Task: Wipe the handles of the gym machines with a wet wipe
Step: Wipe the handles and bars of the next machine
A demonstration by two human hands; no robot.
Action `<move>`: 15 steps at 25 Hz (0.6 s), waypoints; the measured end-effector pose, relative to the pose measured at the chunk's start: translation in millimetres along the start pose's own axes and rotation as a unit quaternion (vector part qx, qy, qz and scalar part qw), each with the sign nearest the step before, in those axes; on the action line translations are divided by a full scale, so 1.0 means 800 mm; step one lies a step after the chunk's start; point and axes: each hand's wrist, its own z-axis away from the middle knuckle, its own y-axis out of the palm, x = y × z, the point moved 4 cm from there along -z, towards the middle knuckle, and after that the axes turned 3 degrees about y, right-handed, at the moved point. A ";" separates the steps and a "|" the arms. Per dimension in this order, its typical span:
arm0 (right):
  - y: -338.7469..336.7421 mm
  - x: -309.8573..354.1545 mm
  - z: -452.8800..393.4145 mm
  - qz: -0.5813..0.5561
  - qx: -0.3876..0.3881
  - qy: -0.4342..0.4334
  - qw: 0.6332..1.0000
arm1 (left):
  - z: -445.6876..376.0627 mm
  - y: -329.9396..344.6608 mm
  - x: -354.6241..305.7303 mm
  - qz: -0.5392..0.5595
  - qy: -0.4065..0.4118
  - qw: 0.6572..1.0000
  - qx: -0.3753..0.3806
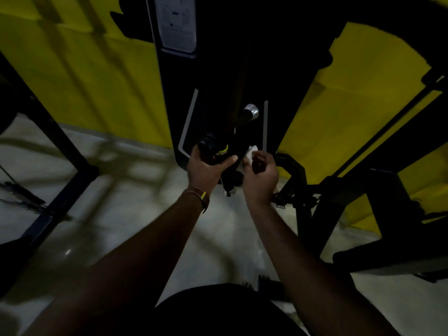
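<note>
Dim, blurred scene, black machine (pixel 218 69) mostly lost in shadow, left hand (pixel 206 169) gripping the black handle (pixel 208 145), its long axis running up and away, right hand (pixel 260 177) pinching a white wet wipe (pixel 251 151) just beside it, wipe largely hidden by fingers.

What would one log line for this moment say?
left hand: holds handle | right hand: pinches wipe against machine | step: wiping

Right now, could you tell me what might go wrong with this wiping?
The left hand grips only the black handle end, so the bar could swing while the right hand rubs. The wet wipe is bunched small and may miss parts. Dim light hides leftover grime.
</note>
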 end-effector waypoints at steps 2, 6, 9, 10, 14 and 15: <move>0.011 0.031 -0.038 -0.031 0.052 -0.037 0.998 | -0.003 0.007 -0.019 0.079 0.013 0.994 -0.074; 0.039 0.063 -0.085 0.041 0.176 -0.204 0.962 | 0.006 0.030 -0.038 0.169 0.010 0.974 -0.153; 0.040 0.078 -0.097 0.061 0.201 -0.337 0.918 | 0.010 0.042 -0.037 0.184 0.001 0.968 -0.173; 0.036 0.077 -0.108 0.070 0.205 -0.363 0.906 | 0.010 0.044 -0.036 0.184 0.000 0.967 -0.176; 0.042 0.060 -0.139 0.046 0.205 -0.296 0.932 | 0.010 0.046 -0.035 0.167 0.013 0.968 -0.185; 0.048 0.066 -0.125 0.051 0.223 -0.332 0.915 | 0.010 0.048 -0.035 0.167 0.017 0.968 -0.188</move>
